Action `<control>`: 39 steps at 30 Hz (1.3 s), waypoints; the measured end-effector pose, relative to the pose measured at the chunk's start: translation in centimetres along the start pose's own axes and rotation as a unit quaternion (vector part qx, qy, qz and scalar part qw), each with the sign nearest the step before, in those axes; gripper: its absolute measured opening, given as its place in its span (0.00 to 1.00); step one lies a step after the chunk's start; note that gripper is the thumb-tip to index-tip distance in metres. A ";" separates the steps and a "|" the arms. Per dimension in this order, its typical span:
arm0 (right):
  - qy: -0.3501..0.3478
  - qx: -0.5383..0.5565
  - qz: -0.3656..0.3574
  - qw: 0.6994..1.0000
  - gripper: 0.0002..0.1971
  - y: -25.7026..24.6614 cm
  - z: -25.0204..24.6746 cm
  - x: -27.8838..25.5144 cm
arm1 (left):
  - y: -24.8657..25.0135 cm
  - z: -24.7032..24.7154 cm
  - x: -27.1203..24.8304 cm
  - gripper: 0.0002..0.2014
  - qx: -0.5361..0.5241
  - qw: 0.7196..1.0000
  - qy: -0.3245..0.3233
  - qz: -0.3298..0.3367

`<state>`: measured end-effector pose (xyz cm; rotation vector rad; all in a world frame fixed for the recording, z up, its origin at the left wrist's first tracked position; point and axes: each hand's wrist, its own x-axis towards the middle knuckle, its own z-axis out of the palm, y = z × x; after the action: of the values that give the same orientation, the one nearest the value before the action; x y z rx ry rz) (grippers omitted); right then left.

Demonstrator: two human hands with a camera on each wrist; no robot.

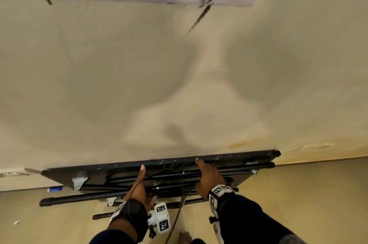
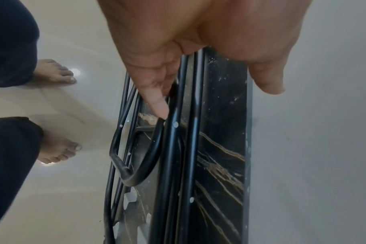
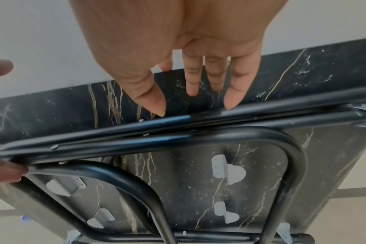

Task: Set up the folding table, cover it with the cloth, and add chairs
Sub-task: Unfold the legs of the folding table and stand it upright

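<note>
Folded table stood on edge against the wall, both hands at its upper edge.

The folding table (image 1: 95,172) leaned on its long side against the cream wall (image 1: 119,74), its black tube legs (image 3: 198,137) folded flat against the dark, marble-patterned underside, with grey brackets (image 3: 228,171) screwed to it. At about 7 o'clock in the head view, the left hand (image 1: 139,190) had its thumb stretched up toward the top edge; the wrist view showed one finger (image 2: 159,105) extended onto a leg tube, but whether the other fingers gripped I cannot tell. At about 5 o'clock, the right hand (image 1: 209,178) was relaxed and spread, fingers straight, fingertips (image 3: 232,100) just above a tube, gripping nothing. Bare feet (image 2: 59,148) stood on the pale floor (image 1: 308,194) near the table. No containers were visible.
</note>
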<state>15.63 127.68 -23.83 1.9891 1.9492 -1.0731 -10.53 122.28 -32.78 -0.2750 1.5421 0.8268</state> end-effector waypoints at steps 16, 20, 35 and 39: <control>-0.053 -0.011 0.022 0.998 0.46 1.4 1.7 -6.2 | 0.6 1.9 -4.9 0.44 0.129 0.987 0.092 0.015; -0.059 0.017 0.033 0.998 0.45 1.4 2.1 -6.9 | 0.1 1.0 -4.4 0.49 0.192 0.977 0.089 0.005; 0.105 0.559 0.510 0.645 0.77 3.1 8.9 -6.4 | -3.8 -1.0 -3.6 0.58 0.059 0.986 0.149 -0.045; 0.098 0.694 0.463 0.543 0.84 1.6 9.8 -5.4 | -5.0 -2.5 -0.2 0.65 0.056 0.983 0.164 -0.061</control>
<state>14.05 117.47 -28.43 2.9988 -0.7785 -2.1750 -9.32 117.10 -34.41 -0.4355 1.8522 0.6155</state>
